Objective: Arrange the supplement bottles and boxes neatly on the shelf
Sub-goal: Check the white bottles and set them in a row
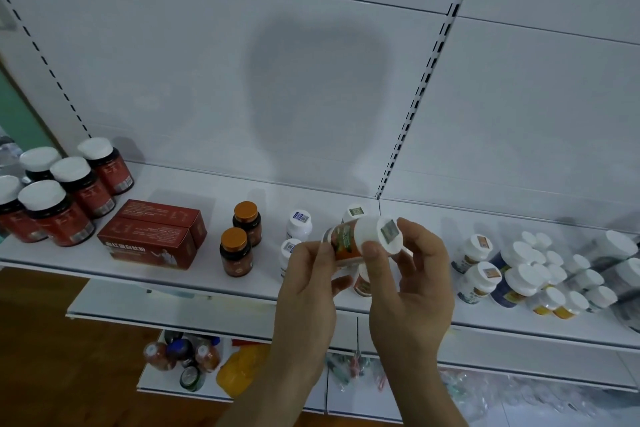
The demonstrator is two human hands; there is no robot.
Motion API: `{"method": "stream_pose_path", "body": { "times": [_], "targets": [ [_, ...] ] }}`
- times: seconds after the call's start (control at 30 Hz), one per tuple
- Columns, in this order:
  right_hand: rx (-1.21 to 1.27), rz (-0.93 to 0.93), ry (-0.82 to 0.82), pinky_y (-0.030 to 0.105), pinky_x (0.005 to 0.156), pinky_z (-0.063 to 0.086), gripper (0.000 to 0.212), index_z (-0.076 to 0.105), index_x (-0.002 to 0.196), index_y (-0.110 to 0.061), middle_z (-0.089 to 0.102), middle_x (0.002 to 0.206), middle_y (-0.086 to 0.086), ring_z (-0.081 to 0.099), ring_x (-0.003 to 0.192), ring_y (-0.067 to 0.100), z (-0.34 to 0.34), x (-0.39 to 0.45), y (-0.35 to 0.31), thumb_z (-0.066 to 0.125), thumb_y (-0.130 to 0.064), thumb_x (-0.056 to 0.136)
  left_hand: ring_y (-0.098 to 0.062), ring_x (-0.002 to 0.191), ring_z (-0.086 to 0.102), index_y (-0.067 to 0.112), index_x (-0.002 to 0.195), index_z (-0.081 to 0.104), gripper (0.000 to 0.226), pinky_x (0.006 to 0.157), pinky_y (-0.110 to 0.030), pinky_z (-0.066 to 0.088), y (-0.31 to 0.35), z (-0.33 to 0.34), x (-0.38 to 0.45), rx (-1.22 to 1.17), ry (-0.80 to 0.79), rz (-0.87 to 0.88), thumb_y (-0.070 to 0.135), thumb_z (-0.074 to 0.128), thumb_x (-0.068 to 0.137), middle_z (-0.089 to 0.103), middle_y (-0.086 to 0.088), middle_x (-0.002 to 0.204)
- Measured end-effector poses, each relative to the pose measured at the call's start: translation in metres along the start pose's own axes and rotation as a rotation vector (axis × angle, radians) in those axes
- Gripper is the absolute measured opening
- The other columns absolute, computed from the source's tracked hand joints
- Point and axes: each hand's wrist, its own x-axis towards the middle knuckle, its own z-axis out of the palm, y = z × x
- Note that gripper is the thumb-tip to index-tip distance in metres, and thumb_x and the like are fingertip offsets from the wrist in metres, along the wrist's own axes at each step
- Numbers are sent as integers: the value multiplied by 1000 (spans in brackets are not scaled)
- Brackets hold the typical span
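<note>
Both hands hold one bottle [349, 243] at frame centre, above the front edge of the shelf [207, 284]. The bottle is tilted on its side, white cap toward the right. The left hand [308, 284] pinches the orange-labelled body between thumb and fingers. The right hand [412, 281] grips the cap, thumb on its near side and fingers curled round its far side.

Directly behind the hands stand more white-capped bottles [298, 225], partly hidden. Left of these are two amber-capped bottles [240, 239]. Further left lie two red boxes [156, 232], side by side. At far left stands a cluster of dark jars [65, 191] with white lids. At right is a dense group of small white-capped bottles [526, 274].
</note>
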Motion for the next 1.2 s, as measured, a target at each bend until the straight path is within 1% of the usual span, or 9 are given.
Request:
{"method": "stream_pose_path", "body": {
  "times": [0.13,0.23,0.3,0.43,0.7,0.83,0.93,1.1,1.2],
  "targets": [
    [-72,99,81,14,74,54,15,65,108,-36,70,109,-6,70,99,16,-6,3,4,64,-35,93,-3,105,67,29,112,57,29,91,-21,55,3,1,-7,146,19,227,44,53,87,71,21,106],
    [-145,121,59,5,73,49,14,68,101,-33,63,122,0,62,107,-2,-9,5,5,61,-22,96,-2,112,64,36,118,54,37,88,-12,52,1,2,-8,253,136,360,47,62,84,68,20,118],
    [-159,186,12,0,70,45,17,72,98,-26,61,125,1,58,104,-11,-13,3,7,62,-13,97,-3,117,61,39,125,49,45,92,-14,51,0,2,-7,326,185,462,50,63,84,62,20,126],
    [-155,286,-50,-1,79,42,23,76,99,-30,65,124,-6,57,111,-7,-17,0,11,60,-12,97,-7,121,58,43,132,41,54,97,-29,55,1,0,-7,466,195,588,66,56,85,56,25,130],
    [-151,380,-32,19,78,49,33,74,89,-38,72,103,-10,64,95,-1,-26,1,7,56,-11,97,-10,119,56,36,136,43,62,92,-41,58,-7,1,-8,574,194,614,69,56,85,60,14,130],
    [-179,430,-117,16,69,47,29,75,95,-36,72,84,-18,62,81,-4,-32,7,4,52,-19,100,-10,119,55,36,138,42,67,91,-41,59,-9,-1,-6,605,177,632,74,51,84,58,14,129],
    [-168,459,-194,21,71,55,28,76,99,-34,75,87,-13,68,84,5,-37,17,3,51,-23,102,-12,119,54,36,140,40,69,88,-40,59,-14,-4,-5,640,156,645,70,55,82,57,11,130],
    [-201,502,-277,20,62,52,19,77,92,-26,75,77,-1,69,68,7,-42,37,0,59,-27,99,-9,116,55,34,137,45,70,91,-17,49,-27,-11,-1,668,105,593,75,54,80,56,13,128],
    [-285,466,-325,20,60,49,10,74,88,-25,74,72,-11,65,62,0,-43,48,-2,68,-31,93,-16,112,58,28,130,54,66,91,-31,56,-37,-14,4,696,79,518,72,57,82,61,6,125]
  ]
}}
